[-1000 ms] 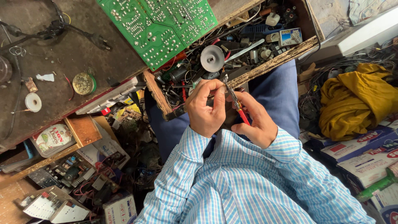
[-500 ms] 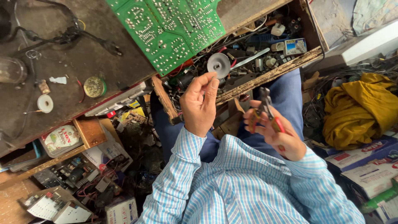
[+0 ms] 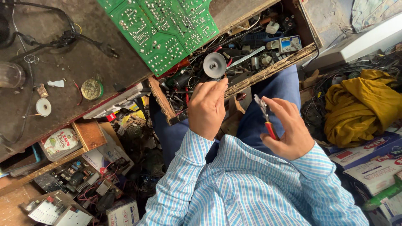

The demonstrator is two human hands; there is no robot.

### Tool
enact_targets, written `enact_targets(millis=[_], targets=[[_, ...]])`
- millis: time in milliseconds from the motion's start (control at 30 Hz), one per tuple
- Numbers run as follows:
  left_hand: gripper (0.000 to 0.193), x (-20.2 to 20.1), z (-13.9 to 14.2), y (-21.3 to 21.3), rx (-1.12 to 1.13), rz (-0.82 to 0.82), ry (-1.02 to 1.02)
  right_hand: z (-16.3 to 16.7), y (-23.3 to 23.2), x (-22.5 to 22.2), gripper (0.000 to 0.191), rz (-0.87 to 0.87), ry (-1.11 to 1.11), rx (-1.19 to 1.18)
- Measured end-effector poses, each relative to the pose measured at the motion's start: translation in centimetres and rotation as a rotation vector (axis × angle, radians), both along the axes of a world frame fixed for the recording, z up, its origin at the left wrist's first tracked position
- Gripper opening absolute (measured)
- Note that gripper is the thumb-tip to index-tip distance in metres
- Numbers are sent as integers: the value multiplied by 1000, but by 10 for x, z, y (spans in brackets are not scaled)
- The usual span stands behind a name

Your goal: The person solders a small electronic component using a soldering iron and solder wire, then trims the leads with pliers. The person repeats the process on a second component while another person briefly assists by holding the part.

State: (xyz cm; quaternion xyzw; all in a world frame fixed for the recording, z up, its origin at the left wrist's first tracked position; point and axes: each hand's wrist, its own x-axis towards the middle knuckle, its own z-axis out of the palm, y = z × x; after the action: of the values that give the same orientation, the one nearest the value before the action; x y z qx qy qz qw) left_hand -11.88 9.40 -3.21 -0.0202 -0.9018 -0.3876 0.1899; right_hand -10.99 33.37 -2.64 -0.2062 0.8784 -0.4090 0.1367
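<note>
My left hand (image 3: 207,109) reaches over the front edge of an open wooden drawer (image 3: 272,69), its curled fingertips in the clutter of wires and parts just below a grey metal disc (image 3: 214,65). Its back faces me, so anything pinched in the fingers is hidden. My right hand (image 3: 291,129) is over my blue-trousered lap and holds small red-handled pliers (image 3: 264,111), jaws pointing up towards the drawer. A large green circuit board (image 3: 163,29) lies solder side up, partly over the drawer and the bench.
The dark bench top (image 3: 63,71) carries a black cable (image 3: 63,39), a round tin (image 3: 92,88) and a white spool (image 3: 43,106). Below it are shelves of electronic scrap (image 3: 79,180). A yellow cloth (image 3: 360,104) and cardboard boxes (image 3: 368,155) lie to the right.
My hands, joined in front of my chest a second ago, have parted. The left hand went up to the drawer; the right moved out to the right with the pliers.
</note>
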Motion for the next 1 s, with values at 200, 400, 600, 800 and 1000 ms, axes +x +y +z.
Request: enact_targets(millis=[200,400,600,800,1000], targets=[[25,-1,-2,17,-58,-34,-1,-4,5,4,90,-12,28,134],[13,-8,0,29,30,5,-11,-13,12,5,90,-25,7,138],[9,-10,21,-7,128,130,35,4,20,-19,83,12,182,53],[13,6,38,-48,252,264,-20,27,13,-106,84,198,479,247],[14,3,20,-78,305,325,-42,7,-41,-183,77,354,520,455]])
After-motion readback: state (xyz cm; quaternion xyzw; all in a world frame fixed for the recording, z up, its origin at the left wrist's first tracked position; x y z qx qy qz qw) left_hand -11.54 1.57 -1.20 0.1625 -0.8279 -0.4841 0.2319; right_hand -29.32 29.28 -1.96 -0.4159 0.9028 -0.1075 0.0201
